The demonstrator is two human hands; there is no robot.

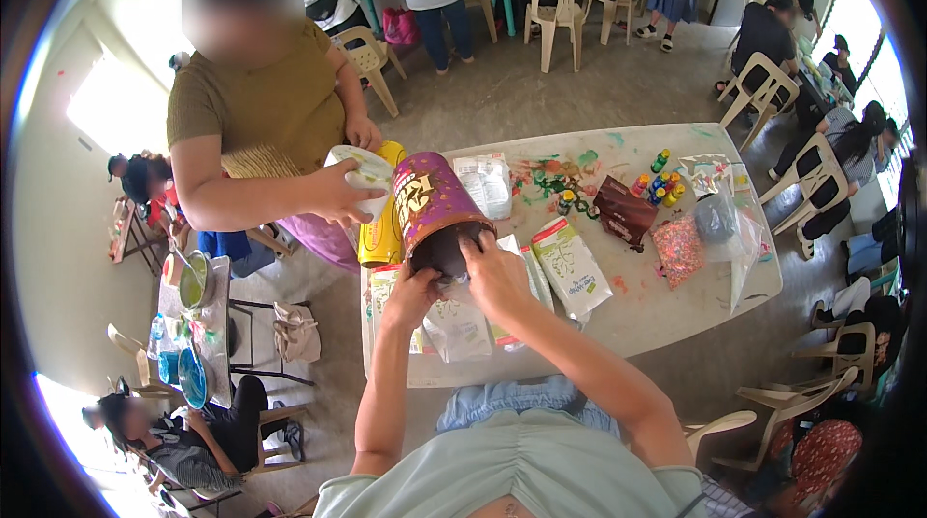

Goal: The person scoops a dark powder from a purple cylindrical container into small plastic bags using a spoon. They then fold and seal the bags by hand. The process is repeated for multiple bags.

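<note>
Below stands the paint-smeared table point(666, 315). Left hand point(410, 298) and right hand point(496, 275) grip the tilted purple bucket point(439, 197); slackening could drop it.

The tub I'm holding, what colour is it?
Purple with gold markings; the tub shows best in the head view.

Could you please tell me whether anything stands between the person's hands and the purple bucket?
Nothing visible does: the left hand and right hand are already at the open end of the purple bucket. A co-worker's white container is left of it, not between.
</note>
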